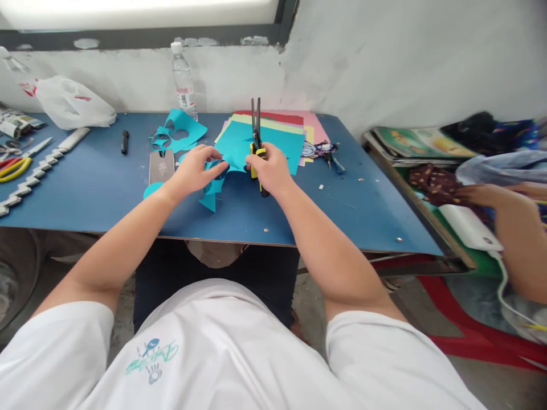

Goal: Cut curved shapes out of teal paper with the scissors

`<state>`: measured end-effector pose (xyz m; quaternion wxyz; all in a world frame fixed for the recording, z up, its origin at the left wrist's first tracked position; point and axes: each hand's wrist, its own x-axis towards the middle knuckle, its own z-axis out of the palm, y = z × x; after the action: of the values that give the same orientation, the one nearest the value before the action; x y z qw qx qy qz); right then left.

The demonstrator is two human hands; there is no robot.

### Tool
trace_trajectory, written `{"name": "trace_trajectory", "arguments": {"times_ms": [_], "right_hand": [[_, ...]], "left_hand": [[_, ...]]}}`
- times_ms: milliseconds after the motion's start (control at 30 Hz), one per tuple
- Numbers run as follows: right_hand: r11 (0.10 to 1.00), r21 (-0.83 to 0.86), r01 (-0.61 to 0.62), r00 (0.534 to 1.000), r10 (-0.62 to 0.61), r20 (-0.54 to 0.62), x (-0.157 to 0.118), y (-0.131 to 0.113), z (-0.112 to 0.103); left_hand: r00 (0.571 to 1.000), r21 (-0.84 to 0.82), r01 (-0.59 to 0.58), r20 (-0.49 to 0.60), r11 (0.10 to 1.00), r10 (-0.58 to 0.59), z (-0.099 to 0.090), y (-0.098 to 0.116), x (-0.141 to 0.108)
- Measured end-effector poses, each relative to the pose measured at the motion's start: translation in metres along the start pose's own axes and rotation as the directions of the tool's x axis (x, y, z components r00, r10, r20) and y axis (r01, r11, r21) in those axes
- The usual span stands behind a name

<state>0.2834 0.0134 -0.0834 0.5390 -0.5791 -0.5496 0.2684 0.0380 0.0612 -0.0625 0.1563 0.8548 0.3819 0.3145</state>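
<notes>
Right hand [273, 169] closed round scissors [257, 139] by the handles, over the blue sheet [284, 139]; blades point away, likely keeping clear of fingers. Left hand [196, 171] half-curled at sheet's left edge by cut scrap [208, 203], maybe steadying; can't tell if pinching. Sheet tops paper stack [316, 126].

Blue table [363, 210]: paper stack [281, 139], clear bottle [183, 80], white bag [74, 102].
</notes>
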Motion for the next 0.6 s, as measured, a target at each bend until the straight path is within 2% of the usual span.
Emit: {"name": "trace_trajectory", "arguments": {"times_ms": [100, 167, 233, 333, 400, 500, 600], "right_hand": [[1.000, -0.014, 0.023, 1.000, -0.022, 0.013, -0.001, -0.001, 0.001], [1.000, -0.008, 0.015, 1.000, -0.015, 0.016, 0.000, 0.000, 0.002], [1.000, 0.005, 0.009, 1.000, -0.009, 0.013, 0.000, 0.002, 0.003], [1.000, 0.011, 0.012, 1.000, -0.012, -0.001, 0.000, 0.003, 0.005], [1.000, 0.005, 0.016, 1.000, -0.016, -0.012, -0.001, 0.003, 0.005], [1.000, -0.006, 0.023, 1.000, -0.023, -0.001, -0.003, 0.002, 0.003], [0.999, -0.011, 0.043, 0.999, -0.042, 0.016, -0.006, 0.000, 0.001]], "left_hand": [[0.980, 0.078, -0.076, 0.191, 0.994, 0.060, 0.001, 0.019, 0.003], [0.964, 0.161, -0.056, 0.267, 0.985, 0.011, 0.004, 0.030, 0.007], [0.958, 0.303, -0.010, 0.275, 0.953, -0.077, 0.010, 0.041, 0.012], [0.964, 0.521, 0.087, 0.171, 0.849, -0.204, 0.022, 0.056, 0.020], [0.970, 0.564, 0.145, 0.081, 0.813, -0.229, 0.029, 0.060, 0.025], [0.967, 0.474, 0.219, 0.011, 0.853, -0.254, 0.032, 0.051, 0.031], [0.961, 0.269, 0.277, -0.094, 0.923, -0.261, 0.029, 0.029, 0.035]]}}
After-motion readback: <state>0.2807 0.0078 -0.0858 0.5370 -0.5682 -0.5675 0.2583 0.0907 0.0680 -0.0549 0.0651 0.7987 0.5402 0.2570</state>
